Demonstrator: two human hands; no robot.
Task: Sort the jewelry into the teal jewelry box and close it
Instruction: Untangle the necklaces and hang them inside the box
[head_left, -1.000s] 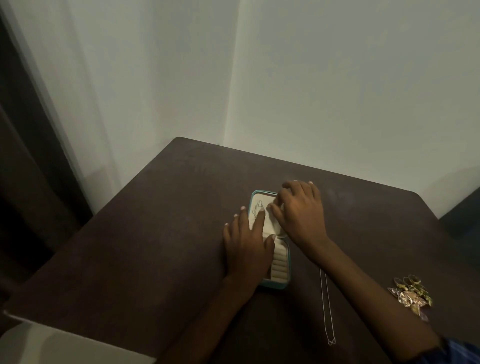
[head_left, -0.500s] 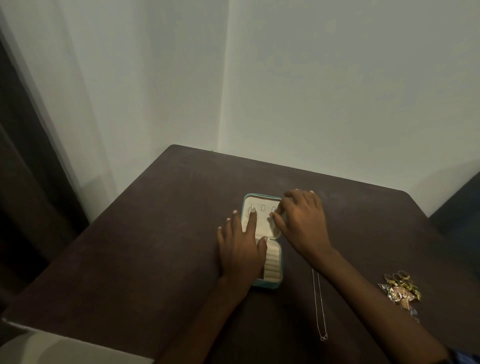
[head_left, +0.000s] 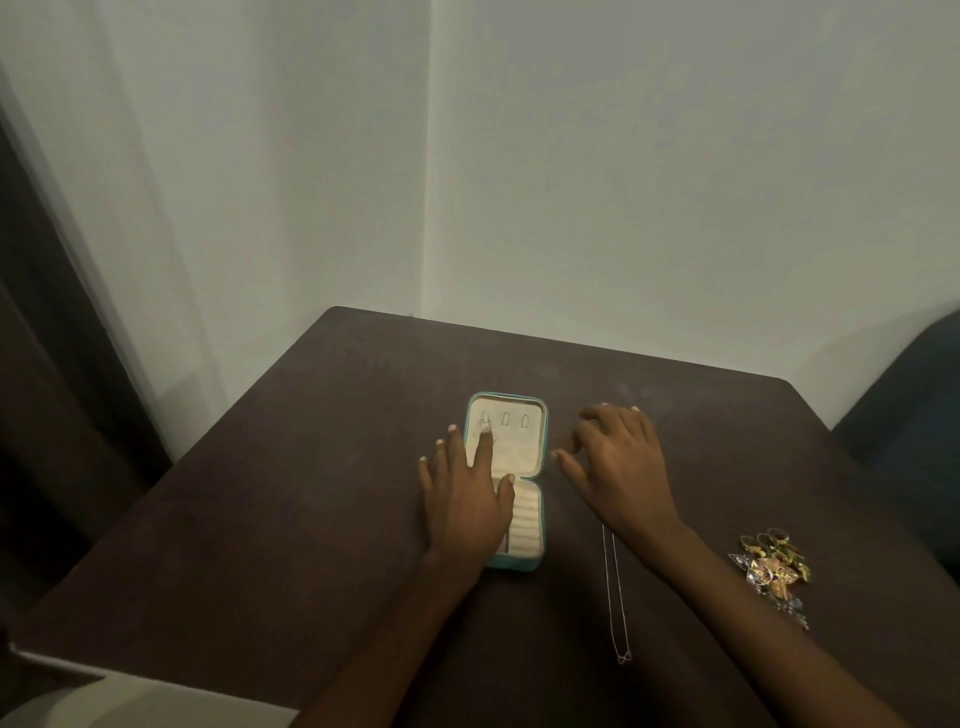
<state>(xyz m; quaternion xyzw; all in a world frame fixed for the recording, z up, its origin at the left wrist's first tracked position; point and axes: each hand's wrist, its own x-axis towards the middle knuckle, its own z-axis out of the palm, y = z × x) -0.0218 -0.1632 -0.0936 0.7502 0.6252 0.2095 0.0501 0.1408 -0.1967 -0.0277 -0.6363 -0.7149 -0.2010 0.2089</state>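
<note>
**Right hand off the lid, chain next**

Since half a second ago my right hand (head_left: 618, 467) has left the teal jewelry box (head_left: 540, 564), fingers loose and empty. Left hand (head_left: 467, 499) lies flat across the open box at mid-table, forefinger pressing the cream padded lid by its hooks. I judge sorting barely begun: next comes pinching the fine, limp chain (head_left: 615, 597); the gold ring cluster (head_left: 774, 564) waits.

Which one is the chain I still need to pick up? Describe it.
On the dark table, look right of the open teal box, beside the right forearm. The chain lies there as a thin silvery double line, unlike the bunched gold pile farther right.
</note>
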